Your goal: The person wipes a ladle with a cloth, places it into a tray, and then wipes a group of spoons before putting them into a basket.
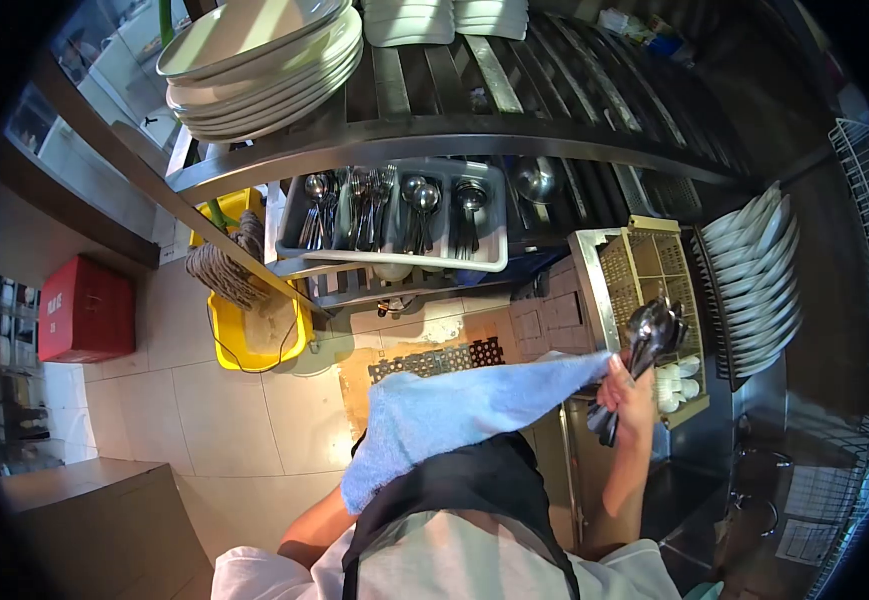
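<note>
My right hand [629, 397] is closed around a bunch of metal spoons [652, 335], their bowls pointing up and away and the handles sticking out below. A corner of a light blue cloth [474, 405] meets this hand at the thumb. The cloth stretches across to my left side, where it covers my left hand; only the forearm [309, 530] shows, so its fingers are hidden. Ahead, a grey cutlery tray [494, 262] stands on a shelf, with spoons [421, 205] and forks [369, 205] sorted into its compartments.
Stacked plates [264, 85] and white dishes [409, 25] sit on the slatted upper shelf [454, 140]. To the right are a divided beige rack [644, 262] holding white pieces and a row of upright plates [749, 290]. A yellow mop bucket [289, 340] and red box [89, 310] stand left.
</note>
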